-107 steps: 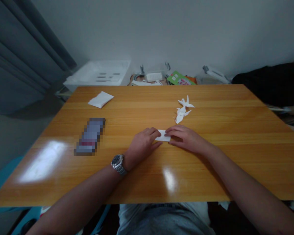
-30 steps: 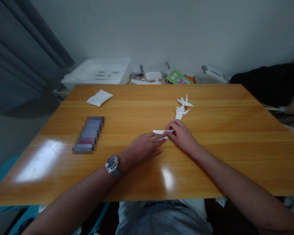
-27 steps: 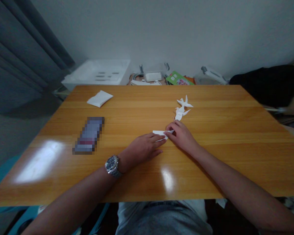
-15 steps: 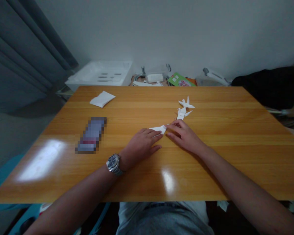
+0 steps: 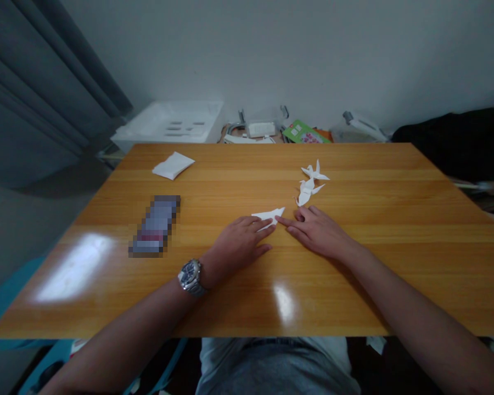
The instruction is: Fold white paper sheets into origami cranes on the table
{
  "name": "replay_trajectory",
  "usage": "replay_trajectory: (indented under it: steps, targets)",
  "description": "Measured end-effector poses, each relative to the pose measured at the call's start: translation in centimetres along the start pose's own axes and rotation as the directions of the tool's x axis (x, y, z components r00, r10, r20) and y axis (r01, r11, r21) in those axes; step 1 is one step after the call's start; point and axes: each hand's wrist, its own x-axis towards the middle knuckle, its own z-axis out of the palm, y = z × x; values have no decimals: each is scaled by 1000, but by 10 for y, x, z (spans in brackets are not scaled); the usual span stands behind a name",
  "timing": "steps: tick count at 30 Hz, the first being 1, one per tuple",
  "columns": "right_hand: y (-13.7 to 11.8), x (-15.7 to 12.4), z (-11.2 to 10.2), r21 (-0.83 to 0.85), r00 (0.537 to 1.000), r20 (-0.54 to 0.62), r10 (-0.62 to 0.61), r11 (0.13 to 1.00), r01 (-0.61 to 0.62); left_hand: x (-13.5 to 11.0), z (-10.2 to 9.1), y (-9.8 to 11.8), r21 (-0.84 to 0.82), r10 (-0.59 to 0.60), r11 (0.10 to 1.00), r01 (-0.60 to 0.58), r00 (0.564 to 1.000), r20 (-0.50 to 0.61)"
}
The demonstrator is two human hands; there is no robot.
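Note:
A small folded piece of white paper (image 5: 268, 213) lies on the wooden table, its pointed end showing to the right. My left hand (image 5: 241, 240) rests over its near left part, fingers stretched out and lying flat on it, with a wristwatch (image 5: 190, 274) at the wrist. From the right, the extended index finger of my right hand (image 5: 315, 230) touches the paper close to my left fingertips; its other fingers are partly bent and hold nothing I can see. Just beyond that hand are two folded white paper cranes, a nearer one (image 5: 307, 190) and a farther one (image 5: 315, 172).
On the left of the wooden table (image 5: 230, 178) lie a folded white sheet (image 5: 173, 165) and a blurred-out phone-like object (image 5: 155, 226). Behind the far edge are a white foam box (image 5: 168, 122), a green booklet (image 5: 304, 133) and, at right, dark cloth (image 5: 453, 145).
My right index finger has moved from the paper's pointed tip to nearer my left fingertips, uncovering the tip. The right hand has shifted slightly right and toward me. My left hand stays put.

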Motion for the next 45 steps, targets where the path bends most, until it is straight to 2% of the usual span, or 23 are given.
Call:
replay_trajectory:
  steps: [11,16,19,22,25,27,33,45]
  targets:
    - [7,2,6,-4,995,-13,102,995,-102,-1,-3,2,0,-12,1000,12,1000,18]
    - [9,4,6,15,995,-19,94,996,-93,-1,-1,1,5,-5,1000,5,1000,7]
    - [9,4,4,63,992,-64,108,993,-104,-1,-1,2,8,-6,1000,6,1000,4]
    - [7,4,1,67,992,-117,45,997,-38,-1,-1,3,4,-16,1000,16,1000,5]
    - [3,5,1,50,990,-109,-86,995,92,-1,-1,2,6,-18,1000,18,1000,4]
    - [1,5,3,49,988,-89,-129,990,133,-1,0,2,15,-14,1000,14,1000,0]
    - [2,5,11,79,989,-55,-136,987,140,-1,1,0,21,10,1000,-10,1000,-8]
    - [-12,7,-3,184,966,-148,-210,954,236,-3,2,-7,21,-72,997,73,996,-51]
